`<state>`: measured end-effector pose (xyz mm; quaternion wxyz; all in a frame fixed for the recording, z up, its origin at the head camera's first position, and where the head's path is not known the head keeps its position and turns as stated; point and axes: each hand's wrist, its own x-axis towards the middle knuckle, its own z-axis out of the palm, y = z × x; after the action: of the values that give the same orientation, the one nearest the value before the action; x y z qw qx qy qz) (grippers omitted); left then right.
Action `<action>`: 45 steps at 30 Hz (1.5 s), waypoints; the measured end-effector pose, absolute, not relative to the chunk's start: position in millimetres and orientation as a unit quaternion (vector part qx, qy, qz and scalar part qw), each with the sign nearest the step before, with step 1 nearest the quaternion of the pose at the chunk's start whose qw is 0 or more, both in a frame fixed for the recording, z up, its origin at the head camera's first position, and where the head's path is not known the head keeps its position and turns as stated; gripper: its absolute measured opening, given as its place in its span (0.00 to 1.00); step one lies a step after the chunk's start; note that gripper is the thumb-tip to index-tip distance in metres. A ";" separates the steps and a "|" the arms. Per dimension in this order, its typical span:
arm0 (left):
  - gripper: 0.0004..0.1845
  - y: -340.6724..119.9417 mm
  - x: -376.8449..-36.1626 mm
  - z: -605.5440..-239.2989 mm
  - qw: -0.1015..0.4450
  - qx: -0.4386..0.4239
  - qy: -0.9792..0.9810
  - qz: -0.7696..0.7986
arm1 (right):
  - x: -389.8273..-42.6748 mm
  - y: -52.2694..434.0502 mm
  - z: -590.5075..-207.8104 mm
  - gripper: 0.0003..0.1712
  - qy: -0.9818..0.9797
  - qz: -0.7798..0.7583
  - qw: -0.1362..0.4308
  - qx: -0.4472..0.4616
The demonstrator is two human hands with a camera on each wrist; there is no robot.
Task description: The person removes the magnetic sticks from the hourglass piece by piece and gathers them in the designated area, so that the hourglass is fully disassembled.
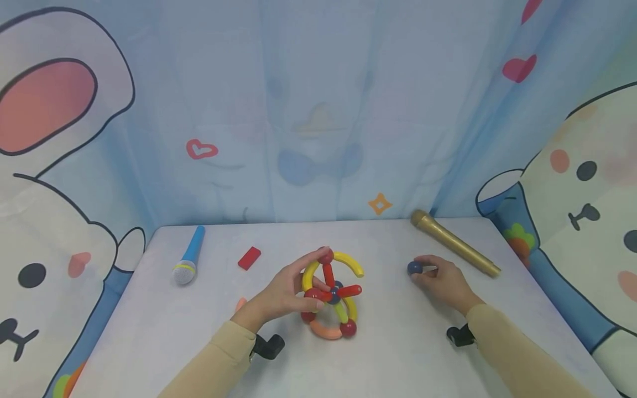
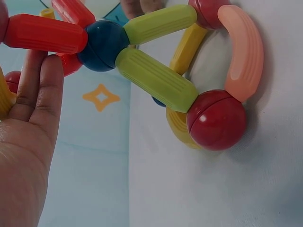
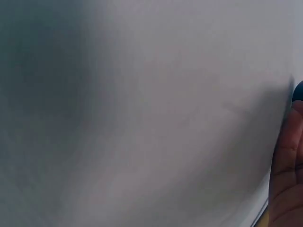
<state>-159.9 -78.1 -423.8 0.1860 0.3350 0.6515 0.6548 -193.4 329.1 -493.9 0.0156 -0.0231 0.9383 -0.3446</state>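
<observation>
A toy structure of rods and balls is being steadied near the middle of the white counter by the left hand, whose fingers are being curled around its near side, with a fingertip laid on the red ball at its top, seemingly so that the frame is kept from tipping or rolling. In the left wrist view the build is being shown close up: green rods and a red rod are being joined at a dark blue ball, while a red ball and a curved peach piece are being rested on the counter as its base. Well apart to the right, a loose dark blue ball is being pinched between the thumb and fingertips of the right hand, low over the counter. The right wrist view is being filled almost wholly by blurred counter, with only the edge of that hand visible. Further back, a gold microphone is being left lying just behind the right hand, and a blue toy microphone and a red block are lying to the left, clear of both hands. A cartoon-printed curtain is hanging behind the counter.
</observation>
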 end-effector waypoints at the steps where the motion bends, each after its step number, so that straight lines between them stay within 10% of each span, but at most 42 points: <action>1: 0.47 -78.1 -160.2 -423.9 0.185 0.336 0.652 0.654 | -194.4 330.0 -494.8 0.30 0.940 -0.340 0.013 -0.022; 45: 0.47 -78.1 -159.2 -422.5 0.193 0.327 0.652 0.656 | -191.3 333.3 -497.1 0.41 0.948 -0.319 0.012 -0.012</action>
<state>-159.2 -78.1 -422.5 0.1927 0.3267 0.6521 0.6565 -191.3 333.3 -497.1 0.0119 -0.0120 0.9476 -0.3190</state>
